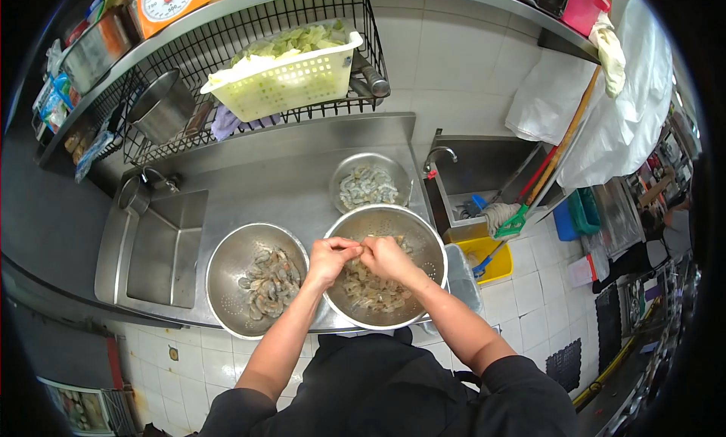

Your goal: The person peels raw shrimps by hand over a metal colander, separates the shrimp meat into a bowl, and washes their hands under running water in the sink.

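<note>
My left hand (333,261) and my right hand (388,257) meet above a steel colander (429,244), fingertips pinched together. Whatever sits between them is too small and covered to make out. Inside this colander lie brownish shrimp shells and scraps (378,293). To the left, a second steel colander (224,267) holds a heap of grey unpeeled shrimp (276,282). Behind the right colander stands a smaller steel bowl (344,170) with pale peeled shrimp (368,187) in it.
A steel counter (257,191) carries the vessels, with a sink (168,248) at its left. Above hangs a wire rack (302,21) bearing a basket (287,89) of leafy greens. On the right are a floor sink (484,164), mop handles and a yellow bucket (495,263).
</note>
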`<action>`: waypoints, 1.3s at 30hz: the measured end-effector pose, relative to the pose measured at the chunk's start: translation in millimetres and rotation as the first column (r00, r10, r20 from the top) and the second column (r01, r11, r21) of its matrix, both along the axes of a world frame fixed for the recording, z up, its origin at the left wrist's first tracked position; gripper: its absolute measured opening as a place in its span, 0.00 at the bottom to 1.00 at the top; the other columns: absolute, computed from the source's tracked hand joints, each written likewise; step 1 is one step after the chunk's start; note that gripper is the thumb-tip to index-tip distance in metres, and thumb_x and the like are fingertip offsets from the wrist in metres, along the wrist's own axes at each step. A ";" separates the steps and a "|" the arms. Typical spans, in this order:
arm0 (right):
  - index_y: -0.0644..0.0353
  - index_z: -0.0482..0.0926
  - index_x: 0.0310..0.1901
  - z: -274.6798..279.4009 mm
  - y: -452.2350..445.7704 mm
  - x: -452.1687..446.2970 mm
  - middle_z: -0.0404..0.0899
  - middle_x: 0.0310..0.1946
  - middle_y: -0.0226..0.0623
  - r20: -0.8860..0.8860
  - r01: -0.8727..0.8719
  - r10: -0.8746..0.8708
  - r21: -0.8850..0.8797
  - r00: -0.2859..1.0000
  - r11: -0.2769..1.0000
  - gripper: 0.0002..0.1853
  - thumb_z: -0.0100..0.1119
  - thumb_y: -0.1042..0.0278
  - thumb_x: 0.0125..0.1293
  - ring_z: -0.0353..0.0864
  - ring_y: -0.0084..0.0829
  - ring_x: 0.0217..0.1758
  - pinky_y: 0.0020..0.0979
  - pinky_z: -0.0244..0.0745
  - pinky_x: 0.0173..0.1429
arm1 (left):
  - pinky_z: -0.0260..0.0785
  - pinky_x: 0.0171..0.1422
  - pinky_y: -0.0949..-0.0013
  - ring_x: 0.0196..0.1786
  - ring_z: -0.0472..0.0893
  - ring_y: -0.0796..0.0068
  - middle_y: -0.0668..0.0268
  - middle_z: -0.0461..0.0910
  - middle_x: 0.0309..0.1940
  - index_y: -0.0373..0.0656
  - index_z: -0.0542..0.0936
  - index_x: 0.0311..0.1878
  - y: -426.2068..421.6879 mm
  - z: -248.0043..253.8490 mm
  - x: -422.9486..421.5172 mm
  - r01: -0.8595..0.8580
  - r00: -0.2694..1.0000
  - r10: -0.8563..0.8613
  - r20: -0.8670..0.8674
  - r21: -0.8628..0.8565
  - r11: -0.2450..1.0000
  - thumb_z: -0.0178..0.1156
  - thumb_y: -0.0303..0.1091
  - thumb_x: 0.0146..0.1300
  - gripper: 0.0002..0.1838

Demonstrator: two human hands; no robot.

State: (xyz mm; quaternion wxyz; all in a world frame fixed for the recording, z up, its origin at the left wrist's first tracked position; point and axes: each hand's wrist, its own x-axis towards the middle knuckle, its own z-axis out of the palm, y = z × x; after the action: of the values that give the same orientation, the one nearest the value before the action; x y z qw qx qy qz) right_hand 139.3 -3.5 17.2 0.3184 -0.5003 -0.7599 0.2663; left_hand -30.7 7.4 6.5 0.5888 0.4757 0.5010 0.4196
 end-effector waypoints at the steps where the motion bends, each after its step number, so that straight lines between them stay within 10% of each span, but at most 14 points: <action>1: 0.67 0.77 0.29 6.2 -0.1 2.0 0.79 0.24 0.55 0.000 0.000 0.000 -0.001 1.000 1.000 0.10 0.58 0.67 0.59 0.82 0.54 0.30 0.47 0.76 0.36 | 0.75 0.43 0.73 0.35 0.82 0.76 0.60 0.85 0.32 0.31 0.85 0.34 0.4 0.4 -0.6 0.001 1.000 -0.001 -0.022 0.014 1.000 0.70 0.21 0.53 0.05; 10: 0.68 0.78 0.26 -20.6 3.1 24.6 0.79 0.21 0.49 -0.064 0.191 -0.200 -0.119 0.978 0.974 0.07 0.61 0.72 0.55 0.81 0.46 0.26 0.41 0.75 0.34 | 0.75 0.39 0.74 0.30 0.81 0.76 0.60 0.84 0.29 0.30 0.83 0.38 5.7 -3.2 -6.5 -0.068 0.991 0.067 0.118 0.005 0.998 0.69 0.20 0.55 0.08; 12: 0.67 0.81 0.37 -38.7 2.5 40.7 0.83 0.30 0.49 0.550 0.172 -0.052 -0.168 0.834 0.971 0.10 0.62 0.70 0.57 0.84 0.46 0.32 0.40 0.78 0.38 | 0.76 0.39 0.74 0.30 0.81 0.76 0.60 0.84 0.29 0.30 0.83 0.37 4.1 -7.0 -8.5 -0.081 0.990 0.081 0.112 -0.001 0.997 0.69 0.20 0.55 0.07; 13: 0.67 0.81 0.37 -43.3 -2.1 44.5 0.83 0.30 0.49 0.548 0.165 -0.046 -0.170 0.835 0.971 0.10 0.62 0.70 0.57 0.84 0.46 0.32 0.40 0.78 0.38 | 0.76 0.38 0.73 0.29 0.81 0.76 0.60 0.84 0.28 0.30 0.83 0.36 3.7 -8.8 -10.9 -0.095 0.990 0.095 0.104 -0.004 0.995 0.69 0.20 0.55 0.06; 15: 0.67 0.78 0.42 -50.8 -7.5 42.2 0.83 0.33 0.49 0.468 0.029 -0.086 0.128 0.880 0.991 0.11 0.62 0.71 0.59 0.84 0.52 0.39 0.44 0.79 0.43 | 0.76 0.38 0.73 0.29 0.81 0.76 0.60 0.84 0.28 0.31 0.83 0.35 1.3 -13.9 -8.3 -0.101 0.993 0.101 0.056 -0.005 0.995 0.69 0.21 0.55 0.06; 17: 0.65 0.76 0.47 -19.7 -4.8 28.1 0.84 0.34 0.45 0.179 -0.029 0.040 -0.062 0.983 0.998 0.14 0.61 0.68 0.63 0.84 0.42 0.37 0.40 0.79 0.41 | 0.76 0.38 0.72 0.29 0.81 0.77 0.62 0.84 0.28 0.34 0.82 0.33 -6.8 -9.9 -4.2 -0.094 0.995 0.094 -0.023 0.001 0.996 0.70 0.24 0.55 0.06; 19: 0.63 0.76 0.50 -7.3 9.6 19.7 0.82 0.33 0.36 -0.297 -0.361 0.221 -0.594 0.929 0.719 0.13 0.59 0.67 0.67 0.82 0.28 0.35 0.29 0.77 0.36 | 0.76 0.37 0.73 0.29 0.82 0.78 0.62 0.84 0.29 0.36 0.81 0.34 -10.8 -35.7 -2.7 -0.062 0.997 0.066 -0.038 0.100 0.993 0.71 0.27 0.56 0.08; 23: 0.63 0.77 0.47 1.4 42.7 12.0 0.81 0.28 0.33 -0.200 -0.312 0.244 -0.708 0.949 0.633 0.11 0.56 0.65 0.71 0.79 0.21 0.27 0.26 0.74 0.29 | 0.75 0.32 0.76 0.28 0.82 0.79 0.63 0.83 0.28 0.36 0.80 0.37 -15.4 -27.3 -25.7 -0.102 0.991 0.101 0.088 0.009 0.995 0.69 0.33 0.61 0.10; 24: 0.64 0.75 0.47 -0.9 51.4 8.4 0.80 0.28 0.35 -0.373 -0.277 0.002 -0.686 0.928 0.672 0.12 0.57 0.63 0.71 0.79 0.23 0.25 0.26 0.73 0.27 | 0.75 0.30 0.77 0.28 0.82 0.79 0.64 0.83 0.27 0.36 0.81 0.38 -14.2 -27.8 -36.3 -0.159 0.984 0.156 0.086 0.034 0.987 0.68 0.37 0.63 0.12; 27: 0.69 0.65 0.54 -12.5 78.3 -4.2 0.77 0.31 0.43 -0.688 -0.205 -0.461 -0.655 0.560 0.728 0.23 0.54 0.55 0.73 0.78 0.29 0.20 0.26 0.71 0.22 | 0.77 0.35 0.67 0.31 0.85 0.69 0.61 0.85 0.31 0.37 0.82 0.39 -11.7 -36.9 -102.8 -0.217 0.922 0.266 -0.281 0.194 0.957 0.66 0.31 0.61 0.08; 30: 0.68 0.68 0.51 -19.0 79.8 -13.0 0.77 0.30 0.41 -0.652 -0.111 -0.485 -0.655 0.582 0.748 0.18 0.54 0.59 0.72 0.78 0.27 0.21 0.26 0.70 0.22 | 0.76 0.47 0.56 0.41 0.84 0.51 0.54 0.84 0.38 0.41 0.83 0.43 -34.0 -25.6 -174.1 0.180 0.443 -0.072 -0.894 0.010 0.984 0.65 0.27 0.54 0.12; 31: 0.67 0.71 0.49 -17.4 74.3 -15.7 0.78 0.29 0.39 -0.586 -0.130 -0.402 -0.663 0.704 0.737 0.16 0.55 0.61 0.72 0.78 0.26 0.22 0.25 0.70 0.22 | 0.75 0.51 0.53 0.44 0.83 0.46 0.51 0.84 0.40 0.43 0.84 0.44 -41.4 -34.0 -192.1 0.224 0.248 -0.274 -0.929 -0.221 0.949 0.65 0.26 0.51 0.14; 34: 0.65 0.75 0.46 -18.5 58.3 -25.5 0.78 0.28 0.35 -0.462 -0.172 -0.208 -0.653 0.862 0.738 0.11 0.54 0.65 0.71 0.78 0.23 0.23 0.25 0.69 0.23 | 0.75 0.51 0.53 0.47 0.82 0.49 0.49 0.83 0.40 0.41 0.85 0.42 -72.2 -50.7 -218.1 0.307 0.172 -0.297 -0.939 -0.236 0.922 0.66 0.27 0.48 0.14; 39: 0.65 0.78 0.41 -26.7 37.0 -48.5 0.79 0.26 0.32 -0.362 -0.211 -0.006 -0.556 0.932 0.804 0.10 0.55 0.65 0.70 0.76 0.23 0.25 0.26 0.71 0.28 | 0.73 0.52 0.54 0.46 0.82 0.48 0.49 0.83 0.38 0.43 0.85 0.44 -72.6 -78.0 -232.8 0.327 0.231 -0.316 -0.920 -0.233 0.916 0.65 0.28 0.50 0.15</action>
State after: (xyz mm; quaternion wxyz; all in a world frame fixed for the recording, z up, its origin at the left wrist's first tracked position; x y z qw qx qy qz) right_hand 90.8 33.5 -9.5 0.2620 -0.4766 -0.5987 0.5880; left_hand -263.5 -65.2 -71.4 0.2527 0.7240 0.6382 -0.0675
